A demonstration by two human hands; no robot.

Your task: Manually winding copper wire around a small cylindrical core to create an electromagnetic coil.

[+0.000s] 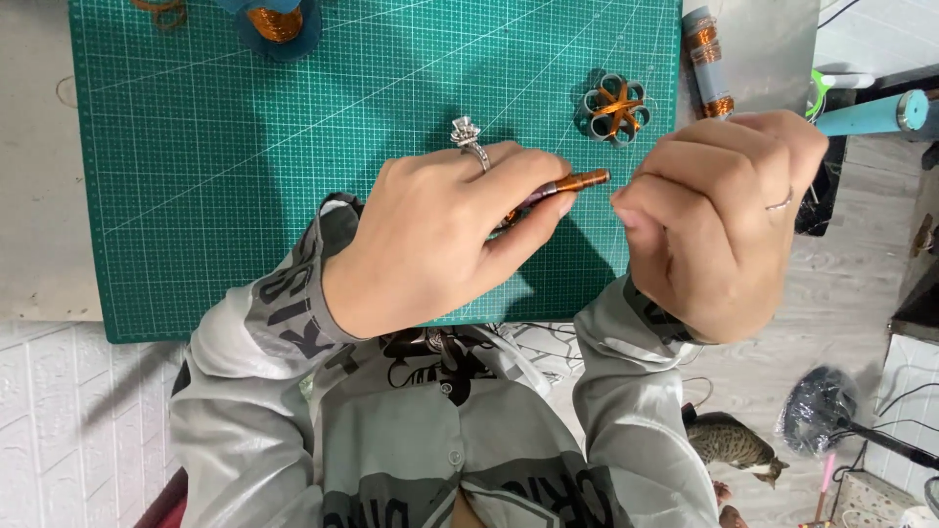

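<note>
My left hand (445, 235), wearing a large stone ring, grips a thin rod wound with copper wire (577, 182), whose tip sticks out to the right. Close to that tip my right hand (719, 220) is closed in a pinch, with a thin ring on one finger; whether a wire is between its fingers cannot be seen. Both hands hover over the green cutting mat (245, 166).
A copper-and-grey wire flower (615, 108) lies on the mat beyond the hands. A copper wire spool (277, 22) stands at the mat's top edge, and another spool (706, 59) lies off its right side. A cat (729, 445) sits on the floor at lower right.
</note>
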